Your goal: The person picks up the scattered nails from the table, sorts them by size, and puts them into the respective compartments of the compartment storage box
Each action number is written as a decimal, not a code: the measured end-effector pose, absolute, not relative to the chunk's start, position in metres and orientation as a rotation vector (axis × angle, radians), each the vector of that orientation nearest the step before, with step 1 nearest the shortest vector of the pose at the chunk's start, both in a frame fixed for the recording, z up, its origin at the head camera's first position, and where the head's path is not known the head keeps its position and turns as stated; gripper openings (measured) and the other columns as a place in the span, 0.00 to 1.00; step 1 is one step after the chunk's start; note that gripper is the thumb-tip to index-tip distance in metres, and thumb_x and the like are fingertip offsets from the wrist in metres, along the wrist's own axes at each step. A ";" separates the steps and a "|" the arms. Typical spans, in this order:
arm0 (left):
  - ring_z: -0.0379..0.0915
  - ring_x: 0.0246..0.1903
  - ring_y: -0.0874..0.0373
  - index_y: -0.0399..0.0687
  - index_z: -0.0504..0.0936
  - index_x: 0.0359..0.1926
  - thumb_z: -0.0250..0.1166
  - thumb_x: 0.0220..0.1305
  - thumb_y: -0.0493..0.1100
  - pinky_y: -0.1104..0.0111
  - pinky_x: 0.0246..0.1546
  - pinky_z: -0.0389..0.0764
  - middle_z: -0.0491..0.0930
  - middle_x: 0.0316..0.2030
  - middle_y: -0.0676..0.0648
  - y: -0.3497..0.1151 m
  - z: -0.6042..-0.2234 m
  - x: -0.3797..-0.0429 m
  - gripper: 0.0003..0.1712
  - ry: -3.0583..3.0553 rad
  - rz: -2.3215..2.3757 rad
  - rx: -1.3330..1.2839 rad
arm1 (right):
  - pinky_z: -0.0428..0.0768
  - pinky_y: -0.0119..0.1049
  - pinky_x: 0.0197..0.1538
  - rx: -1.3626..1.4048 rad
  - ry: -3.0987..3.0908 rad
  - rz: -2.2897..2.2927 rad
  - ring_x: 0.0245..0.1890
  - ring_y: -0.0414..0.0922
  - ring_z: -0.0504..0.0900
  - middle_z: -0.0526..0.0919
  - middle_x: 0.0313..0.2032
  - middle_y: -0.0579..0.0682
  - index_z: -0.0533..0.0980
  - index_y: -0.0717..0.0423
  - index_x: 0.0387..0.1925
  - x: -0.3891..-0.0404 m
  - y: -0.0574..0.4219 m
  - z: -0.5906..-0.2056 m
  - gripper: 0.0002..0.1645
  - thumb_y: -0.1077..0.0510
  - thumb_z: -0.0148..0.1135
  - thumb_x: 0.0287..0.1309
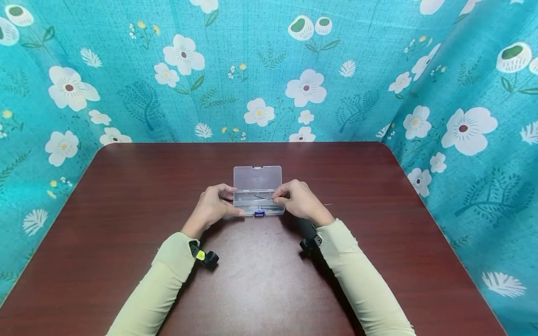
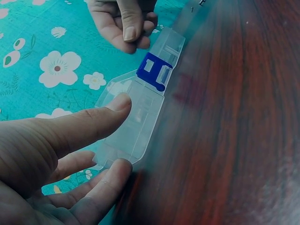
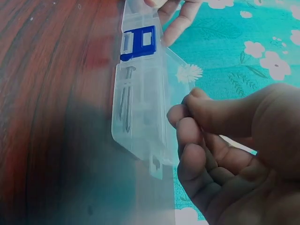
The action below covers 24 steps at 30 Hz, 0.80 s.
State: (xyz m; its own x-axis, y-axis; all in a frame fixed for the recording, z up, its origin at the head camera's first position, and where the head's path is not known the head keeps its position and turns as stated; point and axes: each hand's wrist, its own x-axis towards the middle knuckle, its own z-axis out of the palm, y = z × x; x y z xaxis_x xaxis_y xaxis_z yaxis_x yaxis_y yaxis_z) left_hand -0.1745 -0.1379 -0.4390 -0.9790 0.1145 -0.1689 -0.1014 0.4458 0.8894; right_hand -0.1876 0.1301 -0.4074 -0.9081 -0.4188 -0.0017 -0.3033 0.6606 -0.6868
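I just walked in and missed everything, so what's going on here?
A person's left grip holds the left end of an open clear box on the table. The right grip appears to pinch a thin nail over it. Two more nails lie in a front compartment; another thin piece rests on the table, to the right.

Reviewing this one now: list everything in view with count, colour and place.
table: 1, reddish-brown, across lower view
curtain: at least 1, turquoise, white flowers, behind table
box: 1, clear, on table
lid: 1, clear, raised at box's far side
latch: 1, blue, box's near side
nails: at least 2, grey, box's near compartment
thin metal piece: 1, grey, over box
wrist cameras: 2, black, at wrists
sleeves: 2, pale green, forearms
left hand: 1, bare, holding box's left end
right hand: 1, bare, pinching metal piece
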 end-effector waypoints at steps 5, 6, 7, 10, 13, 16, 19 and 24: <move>0.82 0.39 0.51 0.46 0.83 0.57 0.88 0.36 0.39 0.64 0.32 0.83 0.81 0.48 0.42 -0.138 -0.440 -0.174 0.41 2.498 1.554 0.022 | 0.79 0.38 0.37 -0.556 2.719 -1.123 0.30 0.40 0.80 0.87 0.33 0.43 0.88 0.57 0.36 -0.186 0.141 -0.407 0.04 0.63 0.68 0.63; 0.81 0.39 0.51 0.46 0.83 0.56 0.87 0.36 0.39 0.64 0.32 0.83 0.81 0.48 0.42 -0.138 -0.439 -0.174 0.41 2.501 1.552 0.022 | 0.78 0.38 0.36 -0.543 2.717 -1.129 0.30 0.40 0.80 0.87 0.32 0.44 0.88 0.57 0.35 -0.185 0.143 -0.407 0.04 0.63 0.68 0.62; 0.81 0.39 0.51 0.46 0.83 0.56 0.87 0.37 0.39 0.64 0.32 0.83 0.81 0.48 0.42 -0.137 -0.439 -0.174 0.40 2.505 1.549 0.022 | 0.78 0.38 0.35 -0.531 2.714 -1.134 0.29 0.41 0.79 0.87 0.32 0.44 0.88 0.57 0.34 -0.184 0.145 -0.407 0.04 0.63 0.68 0.62; 0.82 0.38 0.51 0.46 0.83 0.56 0.87 0.37 0.39 0.64 0.32 0.83 0.81 0.47 0.42 -0.136 -0.439 -0.173 0.40 2.510 1.545 0.017 | 0.77 0.37 0.34 -0.510 2.713 -1.131 0.29 0.41 0.79 0.86 0.30 0.43 0.87 0.56 0.33 -0.182 0.152 -0.407 0.03 0.63 0.69 0.62; 0.82 0.39 0.51 0.47 0.83 0.56 0.87 0.37 0.39 0.63 0.32 0.83 0.81 0.47 0.43 -0.137 -0.438 -0.173 0.39 2.508 1.546 0.010 | 0.77 0.38 0.35 -0.507 2.722 -1.112 0.29 0.41 0.79 0.86 0.30 0.43 0.87 0.55 0.33 -0.180 0.159 -0.408 0.04 0.62 0.68 0.62; 0.82 0.39 0.52 0.46 0.83 0.56 0.87 0.37 0.39 0.64 0.33 0.83 0.81 0.48 0.42 -0.138 -0.438 -0.173 0.40 2.503 1.547 0.011 | 0.77 0.38 0.35 -0.499 2.728 -1.084 0.29 0.42 0.78 0.86 0.30 0.43 0.87 0.56 0.33 -0.178 0.166 -0.409 0.04 0.62 0.68 0.63; 0.82 0.39 0.52 0.46 0.82 0.56 0.87 0.38 0.39 0.64 0.33 0.83 0.81 0.48 0.42 -0.138 -0.438 -0.173 0.40 2.498 1.545 0.014 | 0.76 0.39 0.35 -0.491 2.736 -1.055 0.29 0.42 0.78 0.86 0.30 0.42 0.87 0.56 0.33 -0.175 0.173 -0.410 0.04 0.62 0.68 0.63; 0.81 0.39 0.52 0.46 0.82 0.57 0.87 0.38 0.39 0.64 0.33 0.83 0.80 0.48 0.42 -0.138 -0.437 -0.173 0.40 2.490 1.543 0.012 | 0.76 0.39 0.35 -0.473 2.744 -1.044 0.28 0.41 0.78 0.86 0.30 0.42 0.87 0.55 0.33 -0.169 0.185 -0.411 0.03 0.62 0.69 0.62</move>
